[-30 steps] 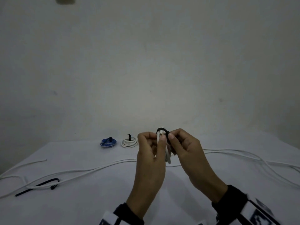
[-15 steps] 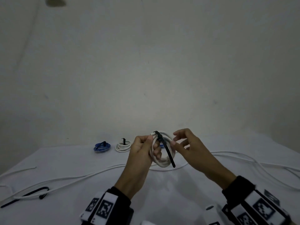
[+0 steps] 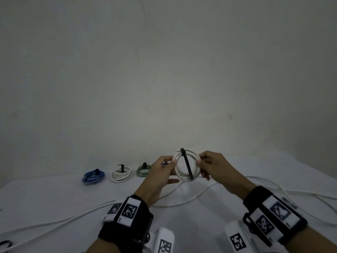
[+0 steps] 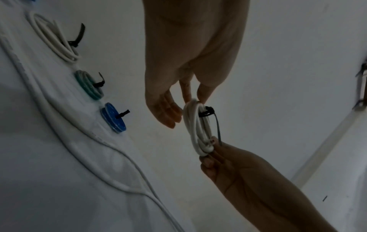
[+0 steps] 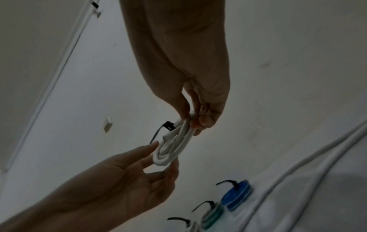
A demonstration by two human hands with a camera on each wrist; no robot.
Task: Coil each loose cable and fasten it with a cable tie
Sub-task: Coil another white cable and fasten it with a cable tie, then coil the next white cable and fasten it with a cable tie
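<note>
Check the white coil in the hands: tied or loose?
Tied: a black cable tie loops round the white coil at its top, tail hanging free.

A: Both hands are raised, wrists banded. The left hand [image 3: 160,170] pinches the white coiled cable [image 3: 186,166] between thumb and forefinger.

B: And the right hand [image 3: 212,166]?

A: It grips the coil's opposite side, fingers curled, apparently pinching too.

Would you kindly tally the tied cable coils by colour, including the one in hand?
White: 2, held white coil, lying white coil
Blue: 2, blue coils
Green: 1, green coil
Total: 5
</note>
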